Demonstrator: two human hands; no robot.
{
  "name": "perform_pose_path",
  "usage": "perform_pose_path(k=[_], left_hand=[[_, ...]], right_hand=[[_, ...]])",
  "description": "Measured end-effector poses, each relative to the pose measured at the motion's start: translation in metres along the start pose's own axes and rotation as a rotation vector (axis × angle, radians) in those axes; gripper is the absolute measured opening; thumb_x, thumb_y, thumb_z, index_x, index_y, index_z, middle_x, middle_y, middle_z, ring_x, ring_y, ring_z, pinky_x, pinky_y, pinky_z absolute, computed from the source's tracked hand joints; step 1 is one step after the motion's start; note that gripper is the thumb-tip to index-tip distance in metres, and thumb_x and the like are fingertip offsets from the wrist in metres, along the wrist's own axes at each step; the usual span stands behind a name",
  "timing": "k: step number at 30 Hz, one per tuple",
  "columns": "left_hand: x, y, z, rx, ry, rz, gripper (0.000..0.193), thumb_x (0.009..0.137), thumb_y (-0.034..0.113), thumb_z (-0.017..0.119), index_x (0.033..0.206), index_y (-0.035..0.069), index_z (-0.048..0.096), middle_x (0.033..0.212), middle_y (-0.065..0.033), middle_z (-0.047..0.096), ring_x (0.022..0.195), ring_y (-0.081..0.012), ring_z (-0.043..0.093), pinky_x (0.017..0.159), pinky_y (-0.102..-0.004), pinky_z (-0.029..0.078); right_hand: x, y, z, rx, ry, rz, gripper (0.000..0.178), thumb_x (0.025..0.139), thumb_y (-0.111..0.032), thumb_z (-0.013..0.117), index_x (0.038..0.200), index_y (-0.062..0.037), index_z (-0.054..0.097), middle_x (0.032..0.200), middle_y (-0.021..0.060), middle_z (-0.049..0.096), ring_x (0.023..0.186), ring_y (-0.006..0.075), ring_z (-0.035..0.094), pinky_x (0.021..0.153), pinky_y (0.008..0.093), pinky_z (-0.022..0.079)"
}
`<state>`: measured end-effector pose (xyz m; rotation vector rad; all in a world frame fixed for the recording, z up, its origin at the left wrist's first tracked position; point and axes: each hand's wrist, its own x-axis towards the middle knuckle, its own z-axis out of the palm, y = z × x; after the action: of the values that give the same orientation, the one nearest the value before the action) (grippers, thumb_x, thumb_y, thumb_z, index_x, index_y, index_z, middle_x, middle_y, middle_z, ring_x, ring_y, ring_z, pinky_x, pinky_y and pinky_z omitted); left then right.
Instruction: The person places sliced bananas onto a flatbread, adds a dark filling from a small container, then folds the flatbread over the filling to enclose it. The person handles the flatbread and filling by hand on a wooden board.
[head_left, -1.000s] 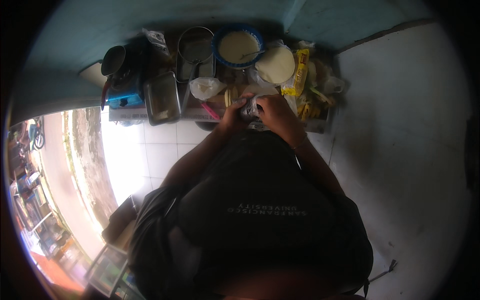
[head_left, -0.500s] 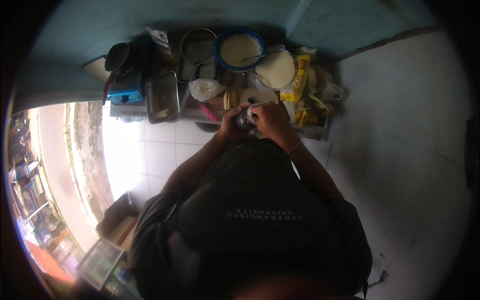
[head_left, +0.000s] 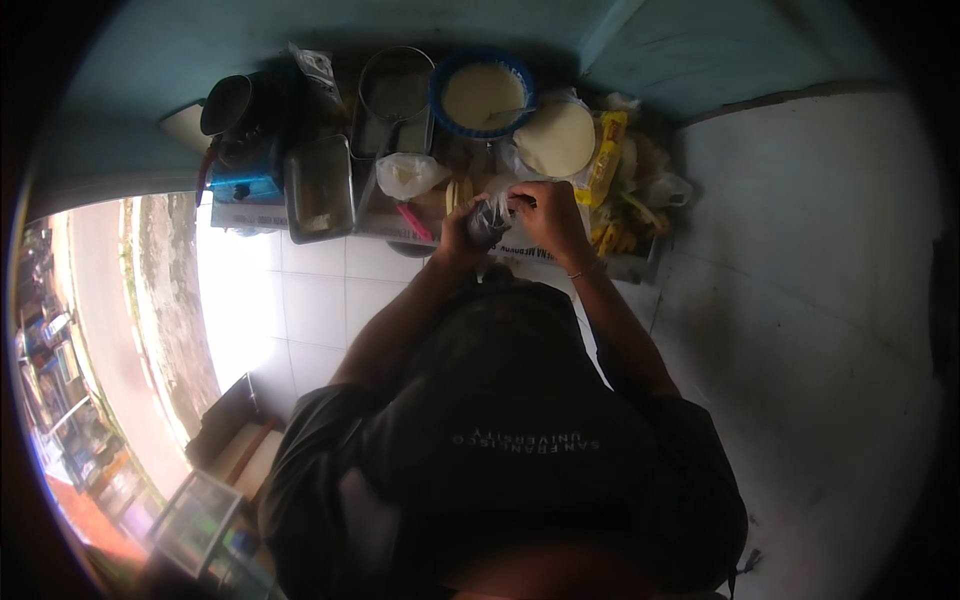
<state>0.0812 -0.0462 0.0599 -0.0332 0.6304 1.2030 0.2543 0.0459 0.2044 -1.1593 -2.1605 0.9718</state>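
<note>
My left hand (head_left: 457, 240) is closed around a clear plastic bag (head_left: 487, 224) with dark contents, held upright in front of my chest. Beside the bag's mouth, the fingers of my right hand (head_left: 552, 218) are pinched together; what they hold, if anything, is too small to make out. Just beyond my hands lie pale peeled banana pieces (head_left: 456, 192) and a pink-handled utensil (head_left: 413, 221). A white plastic bag (head_left: 407, 176) rests to their left. Past my right hand sits a stack of round pale wrappers (head_left: 556, 140).
At the back stands a blue basin (head_left: 436, 100) of pale batter with a spoon. Metal trays (head_left: 320, 185) and a round sieve stand left of it, then a blue stove (head_left: 247, 186) with a dark pan. A yellow packet (head_left: 605, 160) and bananas (head_left: 612, 238) lie at the right.
My right hand has drawn off the bag's top and moved slightly right and up. More of the clear bag shows in my left hand.
</note>
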Motion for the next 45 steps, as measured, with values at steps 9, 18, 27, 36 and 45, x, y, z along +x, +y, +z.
perform_pose_path(k=[9,18,27,36,45], left_hand=[[0.033,-0.009,-0.056,-0.138,0.062,0.036,0.049,0.099,0.038,0.062,0.136,0.006,0.061,0.131,-0.0161,0.069,0.123,-0.0320,0.067,0.106,-0.0482,0.053],[0.037,-0.004,-0.114,-0.105,0.044,0.099,0.054,0.100,0.041,0.059,0.140,0.006,0.061,0.134,-0.0132,0.069,0.126,-0.0300,0.066,0.109,-0.0483,0.052],[0.000,-0.006,-0.110,-0.170,0.123,0.191,0.051,0.100,0.044,0.059,0.132,0.005,0.062,0.127,-0.0140,0.071,0.121,-0.0293,0.067,0.105,-0.0456,0.053],[-0.004,-0.021,-0.124,-0.133,0.044,0.156,0.059,0.096,0.050,0.063,0.139,0.010,0.063,0.134,-0.0106,0.069,0.127,-0.0295,0.064,0.109,-0.0495,0.050],[-0.005,-0.021,-0.111,-0.184,-0.036,0.172,0.057,0.096,0.049,0.064,0.138,0.011,0.063,0.131,-0.0100,0.069,0.126,-0.0285,0.065,0.110,-0.0489,0.050]], right_hand=[[0.005,0.050,0.018,0.079,0.028,0.175,0.018,0.089,-0.010,0.083,0.101,0.0026,0.079,0.090,0.0181,0.079,0.078,0.0266,0.078,0.072,0.0358,0.057],[0.000,0.141,0.066,0.028,-0.028,0.275,0.019,0.087,-0.011,0.085,0.101,0.0001,0.080,0.090,0.0185,0.079,0.082,0.0283,0.078,0.076,0.0370,0.058],[-0.021,0.200,0.130,-0.003,-0.117,0.290,0.019,0.085,-0.016,0.082,0.100,-0.0052,0.082,0.096,0.0174,0.079,0.092,0.0358,0.076,0.083,0.0437,0.058],[-0.017,0.204,0.142,0.034,-0.081,0.244,0.019,0.087,-0.013,0.083,0.102,-0.0012,0.080,0.095,0.0189,0.079,0.087,0.0338,0.077,0.079,0.0402,0.058],[-0.004,0.193,0.141,0.068,-0.079,0.189,0.016,0.087,-0.010,0.080,0.099,-0.0003,0.079,0.092,0.0210,0.077,0.087,0.0371,0.077,0.078,0.0419,0.058]])
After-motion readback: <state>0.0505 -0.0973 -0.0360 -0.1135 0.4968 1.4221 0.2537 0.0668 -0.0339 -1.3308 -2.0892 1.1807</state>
